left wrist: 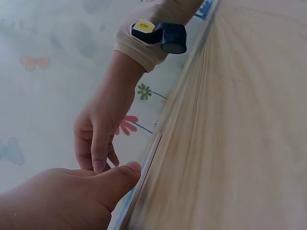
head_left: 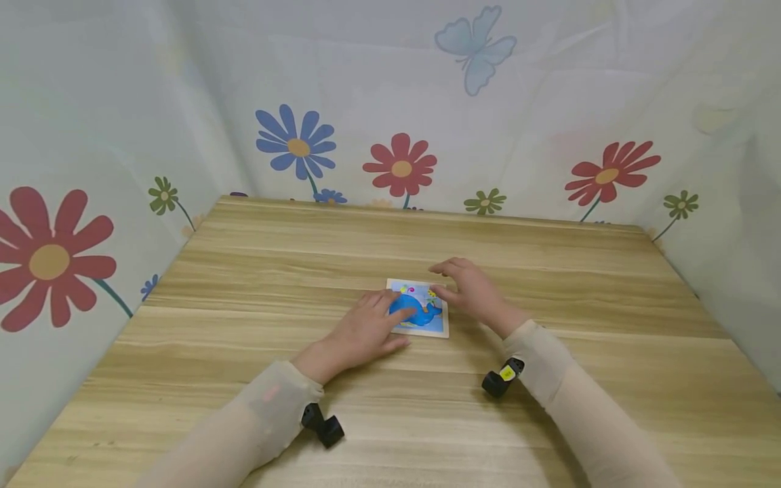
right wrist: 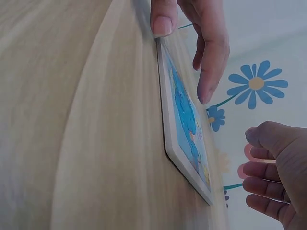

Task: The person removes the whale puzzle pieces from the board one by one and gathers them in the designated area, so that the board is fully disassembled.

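Observation:
A small square picture board (head_left: 421, 327) with a pale border lies flat on the table, showing a blue whale on light blue. My left hand (head_left: 360, 327) reaches over its left side with fingers spread, the index finger stretched across the whale. In the right wrist view, the board (right wrist: 184, 120) appears edge-on, and the left thumb (right wrist: 164, 21) is at its near corner. My right hand (head_left: 476, 293) hovers beside the board's upper right corner, fingers loosely bent and holding nothing. From the right wrist, that hand (right wrist: 283, 167) shows a gap between its fingers and the board.
The wood-grain table (head_left: 293, 251) stretches around the board on all sides. Behind it hangs a white cloth (head_left: 537, 129) printed with flowers and a butterfly. Each sleeved wrist carries a small black camera, one on the left (head_left: 323, 425) and one on the right (head_left: 503, 378).

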Demonstrator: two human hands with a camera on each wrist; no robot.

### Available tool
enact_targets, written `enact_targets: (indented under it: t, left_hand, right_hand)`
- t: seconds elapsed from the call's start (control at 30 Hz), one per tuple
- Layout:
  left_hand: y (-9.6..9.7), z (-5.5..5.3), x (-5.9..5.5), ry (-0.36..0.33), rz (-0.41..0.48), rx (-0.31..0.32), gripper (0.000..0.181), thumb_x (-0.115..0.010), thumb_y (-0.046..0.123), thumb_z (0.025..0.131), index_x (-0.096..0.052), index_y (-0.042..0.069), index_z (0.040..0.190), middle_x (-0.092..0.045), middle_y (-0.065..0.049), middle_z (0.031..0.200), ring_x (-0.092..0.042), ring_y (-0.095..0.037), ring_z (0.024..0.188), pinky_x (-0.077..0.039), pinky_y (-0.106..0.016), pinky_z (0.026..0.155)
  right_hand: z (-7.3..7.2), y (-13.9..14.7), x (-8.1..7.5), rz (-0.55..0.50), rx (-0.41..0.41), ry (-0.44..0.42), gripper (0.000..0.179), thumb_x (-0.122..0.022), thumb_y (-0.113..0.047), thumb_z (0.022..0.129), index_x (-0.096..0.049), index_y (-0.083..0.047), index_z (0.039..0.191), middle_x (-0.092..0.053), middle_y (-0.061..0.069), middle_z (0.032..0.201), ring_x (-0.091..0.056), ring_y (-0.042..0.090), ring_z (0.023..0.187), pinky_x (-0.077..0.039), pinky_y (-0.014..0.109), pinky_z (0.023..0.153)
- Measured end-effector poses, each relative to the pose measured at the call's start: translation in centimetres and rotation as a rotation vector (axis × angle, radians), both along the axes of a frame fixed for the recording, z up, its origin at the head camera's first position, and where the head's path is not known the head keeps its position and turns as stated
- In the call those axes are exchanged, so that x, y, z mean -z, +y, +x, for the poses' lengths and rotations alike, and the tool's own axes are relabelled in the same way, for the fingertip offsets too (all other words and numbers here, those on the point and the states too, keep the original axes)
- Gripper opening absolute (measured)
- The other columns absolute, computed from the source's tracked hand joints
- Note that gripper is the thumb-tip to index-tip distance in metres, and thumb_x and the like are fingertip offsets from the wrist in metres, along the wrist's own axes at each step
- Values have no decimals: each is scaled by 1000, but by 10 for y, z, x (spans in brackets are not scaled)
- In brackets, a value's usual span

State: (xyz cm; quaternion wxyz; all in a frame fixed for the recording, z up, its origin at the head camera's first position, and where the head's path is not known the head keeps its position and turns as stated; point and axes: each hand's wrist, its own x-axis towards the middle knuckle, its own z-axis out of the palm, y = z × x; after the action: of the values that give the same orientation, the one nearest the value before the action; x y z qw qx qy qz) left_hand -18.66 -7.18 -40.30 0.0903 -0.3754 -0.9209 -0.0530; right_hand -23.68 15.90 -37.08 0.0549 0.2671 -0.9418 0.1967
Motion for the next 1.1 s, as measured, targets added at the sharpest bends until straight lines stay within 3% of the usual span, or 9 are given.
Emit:
enact_targets:
  t: [0.27,0.57,0.9,1.1]
  left_hand:
    - [-1,-1,3,-33,-5,21,46,-55,47,95,-57,23,134,-48,-18,142,-44,-35,134,-33,-51,113]
    - [0,0,5,-18,-16,31,42,-53,42,97,-58,22,134,-52,-16,139,-47,-32,131,-35,-49,112]
    - [2,3,10,116,-40,48,34,-56,31,97,-61,24,129,-58,-14,132,-53,-29,123,-41,-46,106]
    - [4,4,12,142,-49,40,32,-54,27,98,-61,24,129,-58,-12,131,-53,-28,123,-42,-45,105]
  right_hand:
    - [-3,-14,6,-13,-44,-6,35,-64,-25,92,-64,-4,121,-66,13,117,-62,27,107,-51,44,94]
    - [-5,-25,14,-17,-59,-39,33,-65,-24,92,-66,-5,118,-66,11,112,-61,25,105,-51,43,95]
    - [-9,-36,21,0,-88,-22,33,-66,-25,91,-66,-5,117,-66,10,110,-60,24,105,-51,41,94]
    - [-10,-43,21,33,-69,-23,31,-66,-24,91,-67,-4,115,-65,10,106,-58,24,102,-51,39,93]
